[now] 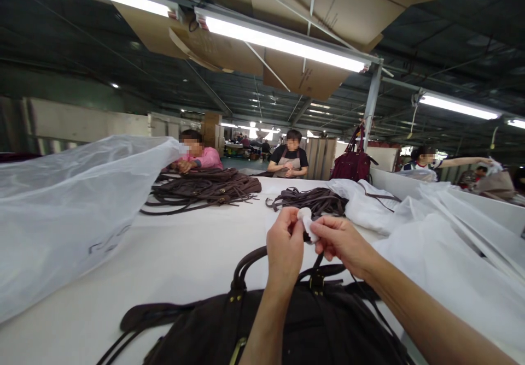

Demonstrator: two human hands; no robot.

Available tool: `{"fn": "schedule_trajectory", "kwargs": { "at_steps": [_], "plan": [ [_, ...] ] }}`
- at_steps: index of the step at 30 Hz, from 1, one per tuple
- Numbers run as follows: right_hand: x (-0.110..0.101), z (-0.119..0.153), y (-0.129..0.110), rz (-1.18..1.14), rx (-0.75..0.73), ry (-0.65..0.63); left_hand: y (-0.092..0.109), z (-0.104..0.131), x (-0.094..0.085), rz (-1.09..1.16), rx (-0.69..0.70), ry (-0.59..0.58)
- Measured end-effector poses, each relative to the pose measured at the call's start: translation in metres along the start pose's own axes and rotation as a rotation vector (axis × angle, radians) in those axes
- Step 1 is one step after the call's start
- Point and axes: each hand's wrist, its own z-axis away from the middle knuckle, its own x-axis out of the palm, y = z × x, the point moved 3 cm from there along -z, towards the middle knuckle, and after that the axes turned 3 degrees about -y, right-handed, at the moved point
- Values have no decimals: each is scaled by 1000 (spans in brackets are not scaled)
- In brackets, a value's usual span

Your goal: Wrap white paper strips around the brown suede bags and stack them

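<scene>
A dark brown bag (303, 327) with looped handles and brass-coloured fittings lies on the white table (197, 245) right in front of me. Above its handles, my left hand (286, 242) pinches one side of a small white piece of soft material (307, 224). From the right, my right hand (338, 242) grips the other side of that piece between thumb and fingers. Part of a dark handle passes behind both hands, and its contact with the white piece is hidden.
Dark straps (309, 200) and stacked brown bags (205, 187) lie farther back. Clear plastic (74, 206) rises at left; white plastic bags (443, 245) cover the right. A maroon bag (353, 160) hangs near a post. Several people are beyond.
</scene>
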Motion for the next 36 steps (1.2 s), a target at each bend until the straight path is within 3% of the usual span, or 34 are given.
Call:
{"fn": "schedule_trajectory", "kwargs": {
  "at_steps": [12,18,23,27,31,36],
  "plan": [
    [13,-10,-1,-35,55,134,7,1,-8,-168,141,35],
    [17,-16,-4,-143,-14,183,7,1,-9,-163,208,12],
    [14,-24,-6,-231,72,104,7,2,-10,-201,171,59],
    [5,-29,-17,-104,177,7,6,2,-8,-237,181,40],
    [0,-33,-32,220,9,-67,4,2,-10,-292,186,78],
    [-5,-46,-41,333,-156,55,-1,0,-7,-473,210,-4]
  ]
}}
